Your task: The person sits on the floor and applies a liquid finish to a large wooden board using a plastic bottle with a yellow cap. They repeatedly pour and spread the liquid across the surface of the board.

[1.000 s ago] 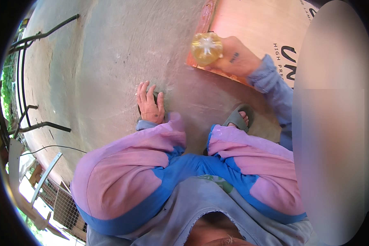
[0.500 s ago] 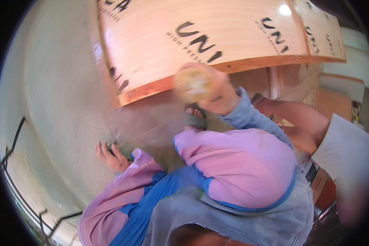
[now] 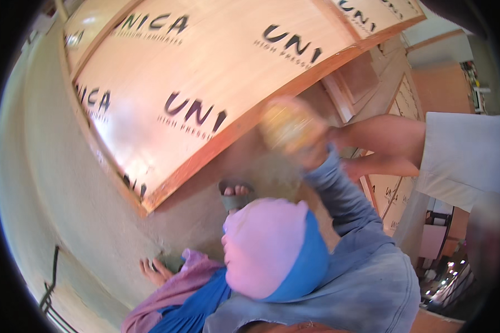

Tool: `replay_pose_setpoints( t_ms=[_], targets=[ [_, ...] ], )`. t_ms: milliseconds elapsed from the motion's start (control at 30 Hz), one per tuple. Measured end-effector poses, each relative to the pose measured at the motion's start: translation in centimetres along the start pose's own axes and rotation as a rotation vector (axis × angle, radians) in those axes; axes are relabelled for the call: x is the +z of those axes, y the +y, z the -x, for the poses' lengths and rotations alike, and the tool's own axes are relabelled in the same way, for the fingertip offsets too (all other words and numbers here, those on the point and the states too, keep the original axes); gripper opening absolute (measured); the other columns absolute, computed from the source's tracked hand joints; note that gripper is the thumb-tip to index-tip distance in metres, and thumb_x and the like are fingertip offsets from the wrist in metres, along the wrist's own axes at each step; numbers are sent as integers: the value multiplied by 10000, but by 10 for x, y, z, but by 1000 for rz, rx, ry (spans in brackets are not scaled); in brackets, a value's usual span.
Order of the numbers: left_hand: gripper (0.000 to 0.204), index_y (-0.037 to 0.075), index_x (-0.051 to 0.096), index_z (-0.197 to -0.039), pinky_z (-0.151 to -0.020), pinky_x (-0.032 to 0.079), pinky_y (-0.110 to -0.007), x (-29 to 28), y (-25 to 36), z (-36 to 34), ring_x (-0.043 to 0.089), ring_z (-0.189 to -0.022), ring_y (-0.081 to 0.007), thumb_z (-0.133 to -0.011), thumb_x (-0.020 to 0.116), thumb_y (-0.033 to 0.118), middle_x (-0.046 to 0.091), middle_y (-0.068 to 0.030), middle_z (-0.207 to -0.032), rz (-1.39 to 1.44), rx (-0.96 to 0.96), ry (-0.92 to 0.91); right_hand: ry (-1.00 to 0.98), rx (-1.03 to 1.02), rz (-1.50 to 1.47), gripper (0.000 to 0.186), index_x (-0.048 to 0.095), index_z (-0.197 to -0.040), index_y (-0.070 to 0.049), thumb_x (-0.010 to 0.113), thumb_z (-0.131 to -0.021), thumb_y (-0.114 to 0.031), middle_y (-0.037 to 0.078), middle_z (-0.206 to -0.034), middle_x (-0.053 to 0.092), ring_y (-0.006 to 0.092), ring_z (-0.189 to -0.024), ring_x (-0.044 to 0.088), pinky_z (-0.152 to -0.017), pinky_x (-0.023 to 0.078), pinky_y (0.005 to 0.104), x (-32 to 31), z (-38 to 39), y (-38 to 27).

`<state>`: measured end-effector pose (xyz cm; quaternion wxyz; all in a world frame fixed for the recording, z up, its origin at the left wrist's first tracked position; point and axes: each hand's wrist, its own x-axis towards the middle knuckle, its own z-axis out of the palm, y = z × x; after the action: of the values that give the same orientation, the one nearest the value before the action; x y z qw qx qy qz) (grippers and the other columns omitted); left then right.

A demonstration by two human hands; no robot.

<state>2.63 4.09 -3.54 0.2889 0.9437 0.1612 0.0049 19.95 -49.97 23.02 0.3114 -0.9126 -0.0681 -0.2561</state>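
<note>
Yellow jar (image 3: 288, 126), blurred, centre-right of frame, clamped in right hand (image 3: 311, 152), raised just off the laminate sheet (image 3: 205, 83) edge. Left hand (image 3: 156, 271) lower left, fingers spread flat on floor (image 3: 61, 194), well apart.

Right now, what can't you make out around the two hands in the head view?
- Yellow round thing in the right hand: motion-blurred, so its kind and the grip are unclear.
- Left hand: small, near the lower rim on the concrete floor; the pink sleeve covers its wrist.
- Laminate board: cut off by the top edge.
- Another person's arm: its hand is hidden behind the right hand.
</note>
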Motion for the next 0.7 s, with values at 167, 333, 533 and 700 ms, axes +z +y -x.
replay_pose_setpoints(
  t_ms=[167,333,533,700],
  targets=[
    [407,-8,640,-1296,-1066,463,-473,-60,-46,-21,522,-1336,-367,-1035,618,303,468,-234,-1507,96,-102,-194,-63,143,-96,589,610,-1303,27,744,-731,-16,177,-1174,699,292,-1076,706,-949,555,379,10,5,5],
    [372,9,676,-1245,-1021,486,-457,-53,-38,-26,566,-1262,-349,-1014,627,296,520,-216,-1435,209,-458,-347,349,187,360,248,724,-1029,-18,822,-856,-166,161,-894,749,323,-759,736,-672,567,390,-76,-43,86],
    [343,13,691,-1211,-979,500,-440,-34,-31,-8,592,-1188,-331,-990,634,269,567,-199,-1349,56,-477,-483,351,421,295,312,736,-1087,-23,865,-827,-136,110,-1019,783,238,-873,754,-754,571,363,-91,-50,107],
    [321,16,703,-1183,-943,511,-426,-118,-37,-18,614,-1127,-316,-970,640,247,606,-184,-1277,-209,-387,-478,41,273,-362,583,525,-1386,73,774,-859,80,242,-1284,672,297,-1173,668,-1030,549,425,1,-2,42]
  ],
)
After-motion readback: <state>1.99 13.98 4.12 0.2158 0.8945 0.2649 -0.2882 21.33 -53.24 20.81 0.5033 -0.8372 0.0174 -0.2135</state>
